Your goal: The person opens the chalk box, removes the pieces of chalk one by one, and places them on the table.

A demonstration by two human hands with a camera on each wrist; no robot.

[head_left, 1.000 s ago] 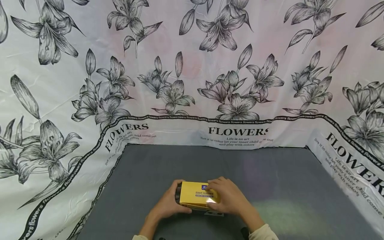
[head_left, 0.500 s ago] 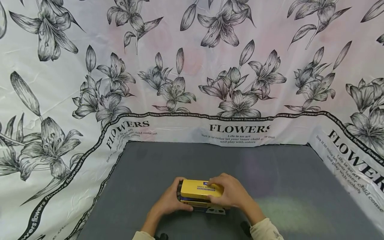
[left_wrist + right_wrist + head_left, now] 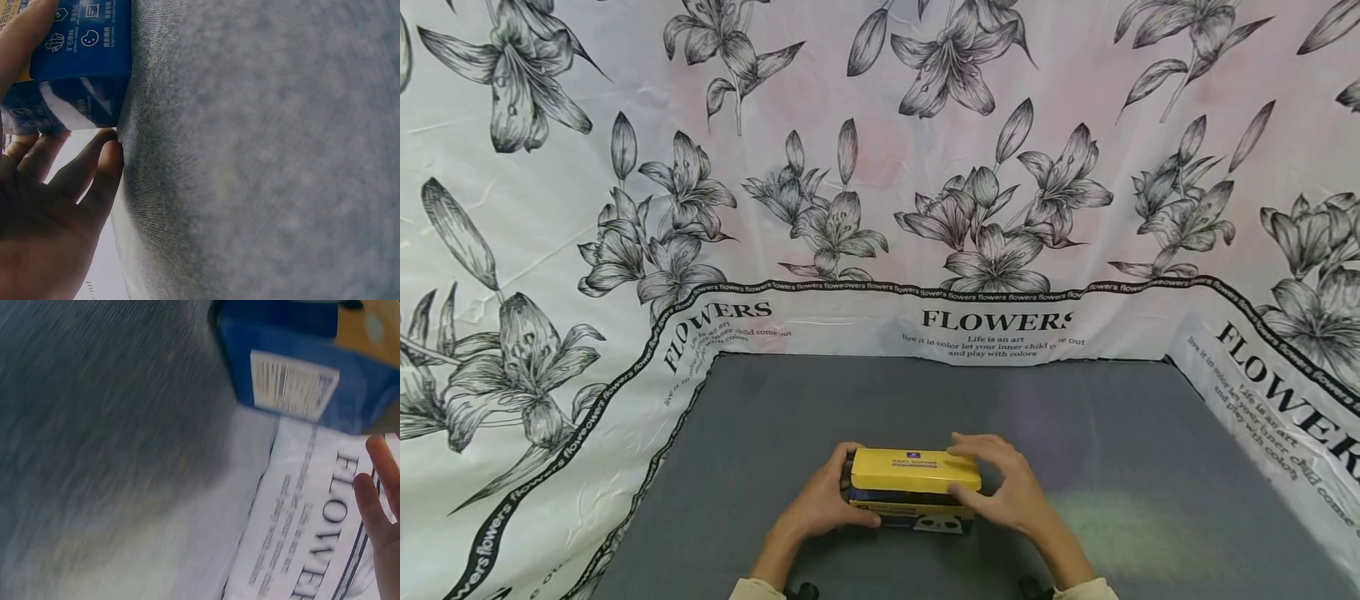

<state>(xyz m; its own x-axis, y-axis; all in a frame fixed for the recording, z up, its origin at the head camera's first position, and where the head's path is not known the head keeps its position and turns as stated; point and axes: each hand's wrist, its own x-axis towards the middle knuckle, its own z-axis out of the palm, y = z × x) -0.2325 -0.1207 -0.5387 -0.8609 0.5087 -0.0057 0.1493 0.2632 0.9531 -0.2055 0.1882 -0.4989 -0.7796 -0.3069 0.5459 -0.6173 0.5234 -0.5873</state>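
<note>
A small carton [image 3: 916, 473] with a yellow lid and a dark blue lower part stands on the grey table, a panda face printed low on its front. A dark gap shows along the front, below the lid's edge. The left hand [image 3: 822, 502] grips the carton's left end, thumb at the front and fingers behind. At the opposite end, the right hand [image 3: 1013, 492] holds the lid between its thumb at the front and fingertips at the back, the palm apart from the side. A barcode label [image 3: 292, 383] shows on the blue end in the right wrist view.
Grey cloth [image 3: 790, 408] covers the table. White fabric [image 3: 880, 329] printed with black lilies and the word FLOWERS rises behind it and on both sides. Small dark objects [image 3: 807, 592] show near both wrists at the lower edge of the head view.
The right hand has slid right, from over the lid's printed top to its right end. More of the lid, the gap beneath it and the panda front now show. The left hand keeps its hold.
</note>
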